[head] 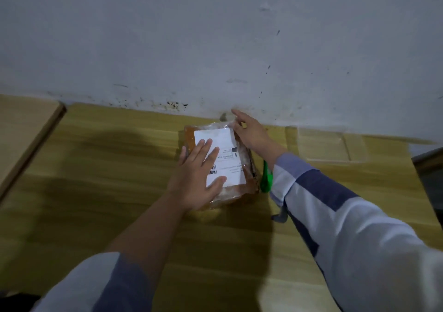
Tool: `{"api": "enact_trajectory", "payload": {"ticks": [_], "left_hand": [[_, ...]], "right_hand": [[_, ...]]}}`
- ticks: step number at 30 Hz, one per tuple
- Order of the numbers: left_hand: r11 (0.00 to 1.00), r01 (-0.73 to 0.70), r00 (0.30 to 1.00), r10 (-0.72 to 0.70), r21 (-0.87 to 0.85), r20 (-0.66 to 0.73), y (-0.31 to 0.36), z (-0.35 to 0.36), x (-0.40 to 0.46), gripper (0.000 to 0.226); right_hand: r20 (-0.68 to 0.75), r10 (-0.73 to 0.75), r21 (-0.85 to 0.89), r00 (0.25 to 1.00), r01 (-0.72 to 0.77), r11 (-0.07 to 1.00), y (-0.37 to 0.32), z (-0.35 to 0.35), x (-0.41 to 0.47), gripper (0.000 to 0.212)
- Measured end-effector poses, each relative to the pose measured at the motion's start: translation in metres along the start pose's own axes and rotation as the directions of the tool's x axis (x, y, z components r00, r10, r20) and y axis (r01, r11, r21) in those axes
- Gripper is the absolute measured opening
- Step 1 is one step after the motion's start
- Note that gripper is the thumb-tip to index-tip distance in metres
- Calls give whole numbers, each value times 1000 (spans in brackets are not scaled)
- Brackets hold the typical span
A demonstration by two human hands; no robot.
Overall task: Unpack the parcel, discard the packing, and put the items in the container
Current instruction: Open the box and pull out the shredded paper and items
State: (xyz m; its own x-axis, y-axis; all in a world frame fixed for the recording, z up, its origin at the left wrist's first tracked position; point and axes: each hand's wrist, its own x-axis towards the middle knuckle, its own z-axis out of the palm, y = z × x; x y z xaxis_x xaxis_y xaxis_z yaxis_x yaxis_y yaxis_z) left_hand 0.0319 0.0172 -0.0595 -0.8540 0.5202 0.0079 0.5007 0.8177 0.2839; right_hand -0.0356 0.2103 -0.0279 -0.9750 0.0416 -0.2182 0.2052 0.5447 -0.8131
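Observation:
A brown parcel (pixel 247 165) wrapped in clear plastic lies on the wooden table (pixel 107 168) near the wall, with a white shipping label (pixel 227 158) on top. My left hand (pixel 199 177) lies flat on the label, fingers spread, pressing the parcel down. My right hand (pixel 249 132) is at the parcel's far right corner, fingertips touching the plastic wrap. A clear plastic container (pixel 330 144) stands on the table to the right, by the wall.
A green-handled tool (pixel 266 178) lies just right of the parcel, partly hidden by my right sleeve. A flat cardboard board (pixel 21 132) sits at the table's left. A grey wall (pixel 215 48) rises right behind the parcel. The table's right edge (pixel 422 187) is close.

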Motion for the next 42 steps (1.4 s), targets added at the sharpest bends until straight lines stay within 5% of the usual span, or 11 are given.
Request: {"api": "enact_trajectory", "payload": {"ticks": [4, 10, 15, 19, 31, 36, 39, 42], "left_hand": [[1000, 8, 999, -9, 16, 34, -4, -3, 1, 77], [985, -139, 990, 137, 98, 27, -27, -19, 8, 73], [962, 33, 965, -101, 271, 241, -35, -44, 11, 56], [967, 51, 965, -112, 250, 236, -43, -51, -5, 53], [976, -56, 968, 2, 210, 250, -88, -65, -87, 63], [986, -41, 972, 2, 161, 234, -101, -66, -103, 72], [995, 31, 990, -44, 94, 134, -112, -65, -113, 100], [958, 190, 981, -175, -213, 86, -121, -60, -120, 125]], "right_hand": [[64, 27, 84, 998, -32, 996, 1, -4, 16, 29], [-22, 127, 204, 992, -120, 972, 5, -5, 4, 26], [-33, 349, 519, 937, -282, 807, -10, 20, -35, 31], [-44, 464, 595, 885, -350, 724, -22, 52, -77, 37], [-320, 423, 292, 848, -336, 895, -34, 132, -164, 46], [-412, 281, -124, 867, -359, 925, -37, 143, -174, 53], [-411, 12, -409, 912, -196, 891, -47, 142, -175, 50], [-186, -170, -524, 968, 49, 850, -64, 145, -166, 35]]}}
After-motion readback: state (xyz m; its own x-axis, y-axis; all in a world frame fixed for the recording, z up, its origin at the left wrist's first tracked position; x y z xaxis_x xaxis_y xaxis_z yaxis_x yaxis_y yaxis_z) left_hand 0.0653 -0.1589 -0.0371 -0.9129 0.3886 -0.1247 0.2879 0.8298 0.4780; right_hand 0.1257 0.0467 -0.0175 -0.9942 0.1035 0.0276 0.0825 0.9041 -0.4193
